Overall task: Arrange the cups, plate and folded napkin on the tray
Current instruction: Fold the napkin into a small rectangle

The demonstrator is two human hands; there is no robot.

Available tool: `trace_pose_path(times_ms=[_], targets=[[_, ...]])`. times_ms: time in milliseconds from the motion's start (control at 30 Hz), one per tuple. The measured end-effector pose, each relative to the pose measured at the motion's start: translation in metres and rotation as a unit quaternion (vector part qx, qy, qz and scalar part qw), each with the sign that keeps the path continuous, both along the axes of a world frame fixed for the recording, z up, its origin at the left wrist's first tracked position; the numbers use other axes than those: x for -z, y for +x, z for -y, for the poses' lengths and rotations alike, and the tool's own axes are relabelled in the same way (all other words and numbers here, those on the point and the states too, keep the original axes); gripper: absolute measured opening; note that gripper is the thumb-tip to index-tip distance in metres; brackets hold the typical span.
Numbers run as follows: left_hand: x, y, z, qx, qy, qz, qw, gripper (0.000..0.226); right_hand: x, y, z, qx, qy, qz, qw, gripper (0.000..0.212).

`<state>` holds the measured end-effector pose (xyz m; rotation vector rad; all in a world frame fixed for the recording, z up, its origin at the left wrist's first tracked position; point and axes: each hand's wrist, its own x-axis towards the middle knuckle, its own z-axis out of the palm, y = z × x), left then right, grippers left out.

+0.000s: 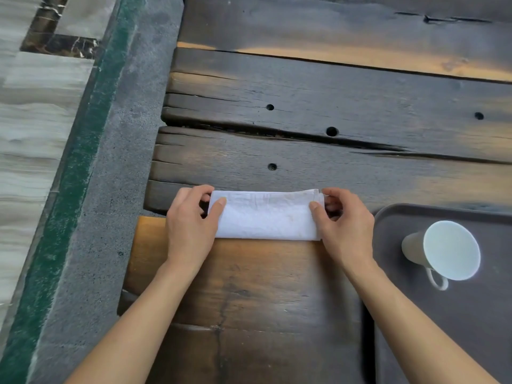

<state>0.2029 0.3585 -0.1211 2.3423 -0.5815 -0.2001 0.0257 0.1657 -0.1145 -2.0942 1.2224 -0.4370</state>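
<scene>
Head view: two hands pinch a folded white napkin [266,215] on the dark wooden worktop [304,106].

Left hand [191,225] holds the napkin's left end, thumb on top and fingers curled behind it. Right hand [343,225] holds the napkin's right end the same way. Just right of the napkin sits a dark tray [471,328]. One white cup [443,250] stands on the tray, well apart from the napkin.

tray [393,217] cut off at right and bottom edges, fingertips [205,202] hidden behind napkin [266,217]
</scene>
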Motion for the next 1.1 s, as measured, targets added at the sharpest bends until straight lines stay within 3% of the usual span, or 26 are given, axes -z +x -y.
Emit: trace_pose_path(times_ms=[133,233,367,500,733,967,1100], targets=[[0.0,-0.029,0.009,0.11,0.078,0.165,0.977,0.042,-0.001,0.011,-0.028,-0.094,-0.167,-0.008,0.981,0.043],[0.003,-0.054,0.019,0.246,0.108,0.17,0.948,0.052,-0.003,0.027,-0.063,-0.215,-0.125,0.002,0.969,0.047],[0.006,-0.056,0.021,0.318,0.215,0.149,0.911,0.065,0.006,0.041,-0.08,-0.298,-0.053,-0.113,0.946,0.064],[0.014,-0.05,0.019,0.332,0.271,0.144,0.892,0.066,0.015,0.039,-0.071,-0.298,-0.119,-0.203,0.925,0.073],[0.021,-0.044,0.017,0.301,0.246,0.154,0.909,0.066,0.023,0.015,-0.036,-0.255,-0.167,-0.266,0.915,0.075],[0.025,-0.032,0.004,0.215,0.282,0.125,0.927,0.071,0.025,0.007,-0.026,-0.236,-0.149,-0.262,0.924,0.071],[0.027,-0.03,0.003,0.223,0.278,0.128,0.926,0.072,0.028,0.007,-0.026,-0.231,-0.159,-0.252,0.926,0.07]])
